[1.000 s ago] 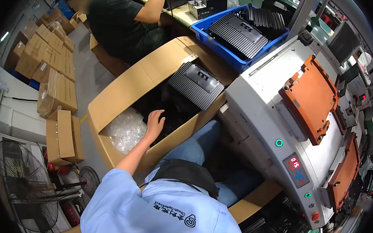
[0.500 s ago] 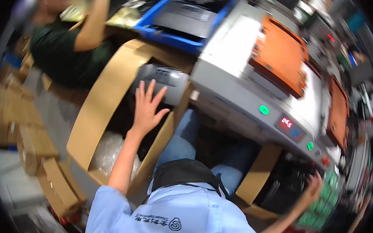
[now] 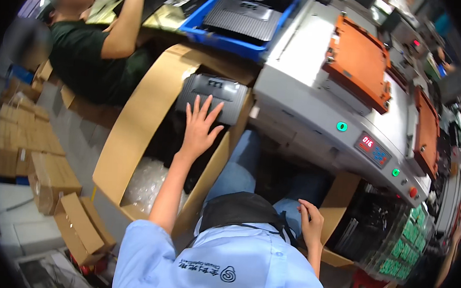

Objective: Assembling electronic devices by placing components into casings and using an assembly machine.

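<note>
My left hand [image 3: 199,134] is open, its fingers spread over the lower edge of a dark grey ribbed plastic housing [image 3: 226,93]. That housing leans at the far end of a tall cardboard box [image 3: 130,121]; the fingertips seem to rest on it, and its lower part is hidden. Above my lap, beside a second cardboard box [image 3: 339,197], my right hand [image 3: 312,224] hangs with loosely bent fingers and nothing visible in it. Clear plastic bags [image 3: 147,183] lie in the near end of the left box.
A grey machine [image 3: 302,114] with orange fixtures [image 3: 356,62], green buttons and a lit display stands ahead. A blue bin [image 3: 224,46] holds another ribbed housing. Green circuit boards [image 3: 408,237] sit at the right. Another person [image 3: 92,54] works at the far left; cartons [image 3: 22,145] are stacked below.
My right hand has come from the green circuit boards at the right to above my lap. The left hand stays over the ribbed housing. The whole view has shifted slightly.
</note>
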`<act>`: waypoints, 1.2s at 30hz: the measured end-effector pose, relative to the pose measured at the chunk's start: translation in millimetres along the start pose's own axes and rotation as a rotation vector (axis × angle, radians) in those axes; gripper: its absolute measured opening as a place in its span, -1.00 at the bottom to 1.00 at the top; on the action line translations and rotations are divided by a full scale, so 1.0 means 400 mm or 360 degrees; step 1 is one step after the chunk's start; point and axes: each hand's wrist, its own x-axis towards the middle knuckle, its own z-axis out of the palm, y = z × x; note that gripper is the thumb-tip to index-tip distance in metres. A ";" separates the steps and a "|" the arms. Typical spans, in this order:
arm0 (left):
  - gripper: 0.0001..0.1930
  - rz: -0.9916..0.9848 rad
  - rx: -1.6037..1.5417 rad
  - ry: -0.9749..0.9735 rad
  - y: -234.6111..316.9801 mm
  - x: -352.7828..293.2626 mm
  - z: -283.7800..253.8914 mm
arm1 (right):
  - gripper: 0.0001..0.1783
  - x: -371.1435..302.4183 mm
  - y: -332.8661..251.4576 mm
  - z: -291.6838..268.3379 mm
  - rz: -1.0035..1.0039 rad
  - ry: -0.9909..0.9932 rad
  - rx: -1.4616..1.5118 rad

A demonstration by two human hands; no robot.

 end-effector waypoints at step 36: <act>-0.55 -0.1118 -0.0631 -0.0269 -0.163 -0.430 -0.026 | -0.78 -0.017 -0.045 -0.295 0.0196 0.1000 0.0102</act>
